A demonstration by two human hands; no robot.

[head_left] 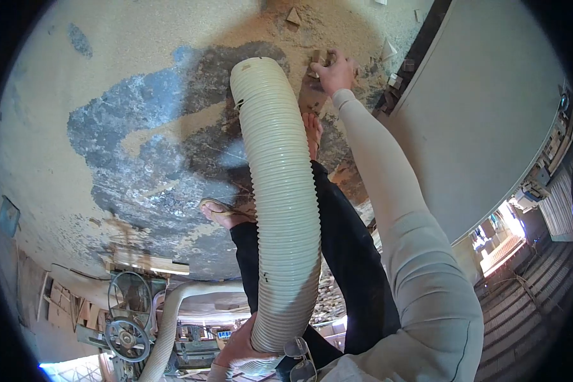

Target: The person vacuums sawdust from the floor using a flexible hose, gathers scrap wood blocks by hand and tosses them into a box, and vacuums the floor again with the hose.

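Above the dusty floor [153,165], the hose [283,204] stretches from six o'clock to near twelve. The left hand [239,347], near six o'clock, curls around it; the right hand [336,74], near one, is partly closed on a block [318,58].

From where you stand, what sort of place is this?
Probably a woodworking shop: small wood scraps lie on a dusty floor, with a wide ribbed hose and a spoked machine wheel in view.
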